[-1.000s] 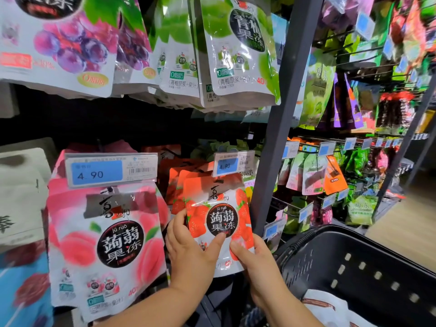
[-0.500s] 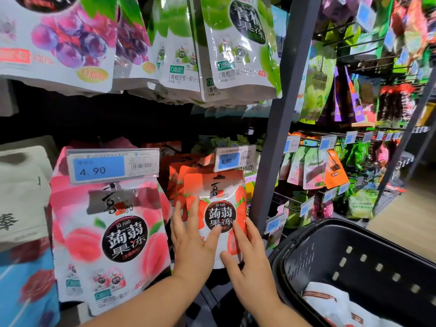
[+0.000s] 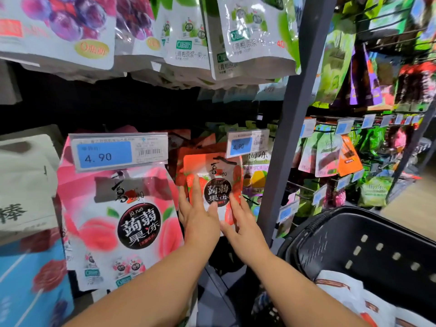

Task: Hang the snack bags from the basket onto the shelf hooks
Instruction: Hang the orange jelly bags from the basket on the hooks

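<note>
A red strawberry snack bag (image 3: 215, 180) hangs at the front of a row of like bags under a blue 4.90 price tag (image 3: 246, 143). My left hand (image 3: 198, 215) lies flat against the bag's left side with straight fingers. My right hand (image 3: 243, 226) presses the bag's lower right with spread fingers. The black basket (image 3: 354, 234) sits at the lower right, and white and red snack bags (image 3: 349, 296) lie inside it.
A big pink peach bag (image 3: 122, 223) hangs to the left under its own price tag (image 3: 118, 152). Grape and green plum bags (image 3: 254, 36) hang on the row above. A grey shelf upright (image 3: 287, 138) stands just right of my hands, with more hooked snacks beyond it.
Both hands pushed the strawberry bag up and back along its hook. Their grip on its lower edge gave way to flat fingers on its front. The view moved closer.
</note>
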Demonstrator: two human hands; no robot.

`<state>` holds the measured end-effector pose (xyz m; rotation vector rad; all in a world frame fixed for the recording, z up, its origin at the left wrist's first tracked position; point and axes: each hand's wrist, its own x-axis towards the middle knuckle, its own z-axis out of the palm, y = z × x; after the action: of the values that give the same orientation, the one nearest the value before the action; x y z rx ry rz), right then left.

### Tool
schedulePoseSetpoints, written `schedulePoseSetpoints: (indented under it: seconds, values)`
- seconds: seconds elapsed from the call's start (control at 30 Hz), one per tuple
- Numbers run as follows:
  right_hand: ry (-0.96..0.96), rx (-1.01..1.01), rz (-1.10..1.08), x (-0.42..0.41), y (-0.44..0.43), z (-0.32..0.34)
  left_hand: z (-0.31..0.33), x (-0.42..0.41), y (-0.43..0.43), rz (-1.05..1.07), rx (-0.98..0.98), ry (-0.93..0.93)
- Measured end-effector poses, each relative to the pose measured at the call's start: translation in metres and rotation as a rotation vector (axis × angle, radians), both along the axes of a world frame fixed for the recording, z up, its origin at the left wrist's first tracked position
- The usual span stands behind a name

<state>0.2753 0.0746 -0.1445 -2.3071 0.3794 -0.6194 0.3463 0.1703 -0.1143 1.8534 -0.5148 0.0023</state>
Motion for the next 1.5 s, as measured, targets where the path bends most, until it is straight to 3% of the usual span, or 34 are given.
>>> schedulePoseSetpoints:
  seconds: [0.3, 0.6, 0.73, 0.9, 1.03, 1.2, 1.27, 1.37, 1.5]
  values:
    - [0.067, 0.031, -0.023, 0.027, -0.014, -0.003, -0.002, 0.012, -0.003, 0.031, -0.024, 0.014]
    - [0.075, 0.068, -0.044, 0.019, -0.007, -0.003, -0.017, 0.006, 0.007, 0.038, -0.019, -0.138]
    - [0.128, 0.021, -0.053, -0.001, 0.001, 0.01, -0.018, -0.005, 0.012, 0.025, -0.026, -0.224]
    - [0.151, -0.14, -0.086, -0.04, 0.002, 0.03, -0.015, -0.019, 0.014, -0.013, 0.034, -0.472]
    - [0.097, -0.256, -0.087, -0.084, -0.014, 0.041, -0.011, -0.03, 0.017, -0.027, 0.089, -0.497]
    - [0.196, -0.264, -0.159, -0.132, -0.047, 0.035, -0.01, -0.042, 0.013, -0.007, -0.023, -0.601]
    - [0.249, -0.215, -0.205, -0.149, -0.059, 0.027, -0.011, -0.05, 0.009, -0.089, -0.019, -0.608]
    - [0.334, -0.117, -0.247, -0.169, -0.071, 0.013, -0.016, -0.064, -0.002, -0.334, 0.058, -0.49]
    - [0.349, 0.034, -0.235, -0.177, -0.072, -0.002, -0.025, -0.08, -0.023, -0.494, 0.221, -0.355]
